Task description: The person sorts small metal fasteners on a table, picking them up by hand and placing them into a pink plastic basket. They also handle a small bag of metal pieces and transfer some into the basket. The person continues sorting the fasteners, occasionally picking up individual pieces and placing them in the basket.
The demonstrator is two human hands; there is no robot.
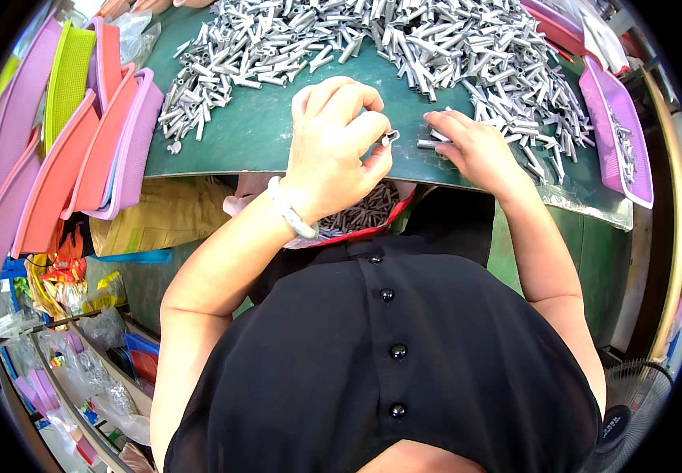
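A small metal tube (389, 139) is held at the tips of the left hand (333, 146). The fingers are curled tight around it, just above the near edge of the green table (254, 134). Another tube (427, 144) is touched by the right hand (471, 146), which lies flat on the table with its fingers bent over the piece; a firm grip cannot be told. A white bracelet (289, 209) is worn on the left wrist.

A big pile of tubes (404, 39) is spread across the far side of the table. Under the table edge, a red tray (368, 213) full of tubes is seen, partly hidden by the left arm. Pink, orange and green baskets (80, 134) are stacked at the left. A purple basket (621, 134) with a few tubes is set at the right. A black shirt with buttons (392, 355) fills the bottom.
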